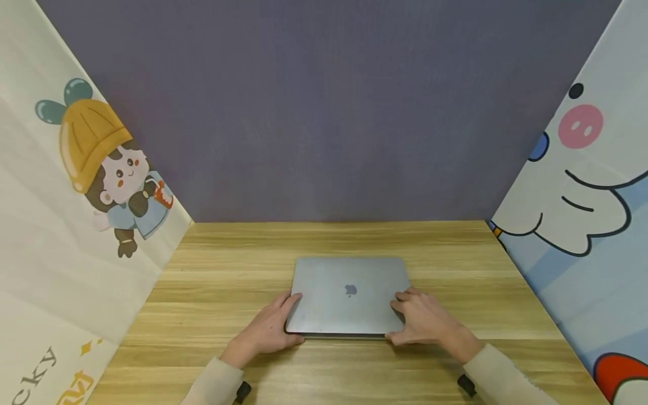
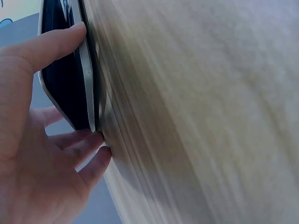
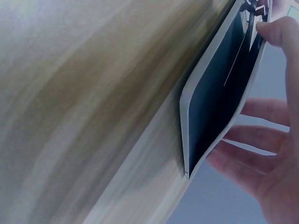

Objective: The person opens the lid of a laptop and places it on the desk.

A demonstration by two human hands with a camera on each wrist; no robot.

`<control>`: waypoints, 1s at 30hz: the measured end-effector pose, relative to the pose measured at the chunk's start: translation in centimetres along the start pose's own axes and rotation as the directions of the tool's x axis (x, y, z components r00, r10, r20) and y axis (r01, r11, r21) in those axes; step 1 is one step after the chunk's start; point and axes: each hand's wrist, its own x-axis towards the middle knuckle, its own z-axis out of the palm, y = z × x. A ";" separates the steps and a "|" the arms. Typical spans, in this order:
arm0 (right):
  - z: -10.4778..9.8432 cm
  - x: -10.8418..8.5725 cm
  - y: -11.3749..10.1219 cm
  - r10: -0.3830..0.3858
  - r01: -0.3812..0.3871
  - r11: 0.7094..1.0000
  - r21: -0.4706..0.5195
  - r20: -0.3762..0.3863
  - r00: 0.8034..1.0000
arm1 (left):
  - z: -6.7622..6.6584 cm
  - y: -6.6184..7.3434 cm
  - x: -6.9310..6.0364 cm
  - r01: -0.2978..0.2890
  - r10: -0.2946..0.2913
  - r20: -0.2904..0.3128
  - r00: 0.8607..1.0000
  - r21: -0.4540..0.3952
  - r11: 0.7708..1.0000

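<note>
A grey laptop (image 1: 329, 281) with an apple logo lies on the wooden table. Both wrist views show its lid raised by a narrow gap from the base, with the dark inside (image 3: 210, 107) visible. At the left side, my left hand (image 1: 275, 326) holds the laptop; its thumb presses the base's front edge (image 2: 88, 70) while its fingers (image 2: 96, 163) reach the rear corner and table. On the opposite side my right hand (image 1: 427, 320) grips the lid, thumb at its front edge and fingers along its side.
The table (image 1: 212, 281) extends around the laptop. A dark grey panel (image 1: 334, 112) rises behind it. Printed cloths flank it, the left one (image 1: 40, 225) with a cartoon child and the right one (image 1: 607, 236) with a cartoon pig. Small black pieces (image 1: 466, 385) sit at both sleeves.
</note>
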 end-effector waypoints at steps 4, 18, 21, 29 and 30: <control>-0.1 0.0 0.1 0.005 -0.005 1.000 0.008 0.000 1.000 | 0.1 -0.1 -0.1 0.008 -0.008 0.004 1.000 -0.026 1.000; -0.8 0.5 0.7 0.004 -0.005 0.999 0.043 0.018 1.000 | 0.1 0.0 -0.1 0.017 -0.020 -0.032 0.999 -0.068 0.998; -1.1 0.6 0.9 0.001 -0.003 0.998 0.064 0.032 0.999 | 0.1 -0.1 -0.1 0.006 -0.011 -0.050 0.999 -0.089 0.996; -1.7 0.9 1.5 -0.049 0.048 0.994 0.096 0.004 0.999 | 0.1 -0.3 -0.1 -0.054 0.044 -0.064 0.997 -0.159 0.986; -1.8 1.0 1.6 -0.045 0.044 0.994 0.104 0.010 0.999 | 0.1 -0.4 0.0 -0.059 0.049 -0.064 0.997 -0.163 0.985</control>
